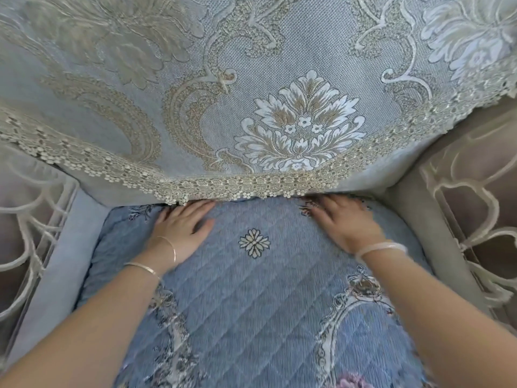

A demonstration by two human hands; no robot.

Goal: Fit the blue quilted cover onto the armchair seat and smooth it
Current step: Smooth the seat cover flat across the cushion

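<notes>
The blue quilted cover (251, 289) lies over the armchair seat, with a small flower motif near its middle and floral patterns along its sides. My left hand (181, 228) rests flat on the cover at its back left, fingers spread and pointing toward the backrest. My right hand (344, 225) presses flat on the back right part, its fingertips at the crease under the lace edge. Neither hand holds anything. The cover's far edge is hidden under the backrest drape.
A grey-blue damask drape with a lace border (237, 186) hangs over the backrest (279, 79). Padded armrests stand at the left (50, 261) and right (414, 233), with patterned arm covers (475, 205) beyond them.
</notes>
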